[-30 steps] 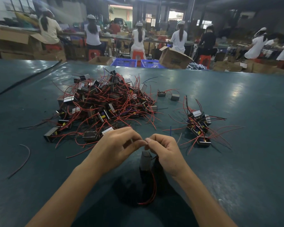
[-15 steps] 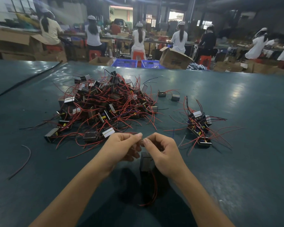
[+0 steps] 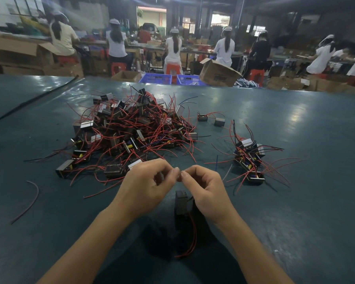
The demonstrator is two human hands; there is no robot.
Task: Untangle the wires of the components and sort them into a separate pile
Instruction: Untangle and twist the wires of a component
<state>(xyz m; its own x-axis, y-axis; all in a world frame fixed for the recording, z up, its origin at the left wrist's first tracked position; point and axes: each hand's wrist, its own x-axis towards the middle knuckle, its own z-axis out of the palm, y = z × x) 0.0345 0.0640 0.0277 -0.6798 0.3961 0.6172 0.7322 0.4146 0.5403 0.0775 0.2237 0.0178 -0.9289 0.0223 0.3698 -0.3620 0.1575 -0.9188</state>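
A big tangled pile of small boxy components (image 3: 129,130) with red and black wires lies on the green table (image 3: 295,212), ahead and left. A smaller pile of the same components (image 3: 249,158) lies to the right. My left hand (image 3: 148,185) and my right hand (image 3: 205,189) meet fingertip to fingertip in front of me, each pinching a thin wire end. One dark component (image 3: 180,202) hangs below them, its red wire (image 3: 194,238) looping down. The pinched wire itself is too thin to make out.
A loose red wire (image 3: 32,198) lies at the near left. Two lone components (image 3: 210,119) sit between the piles. A black strip (image 3: 31,100) crosses the far left. Beyond the table edge stand cardboard boxes (image 3: 218,73), blue crates (image 3: 172,79) and seated workers.
Both hands have lifted a little and drifted away from me with the dangling component. The fingertips stay pinched together. The piles have not moved.
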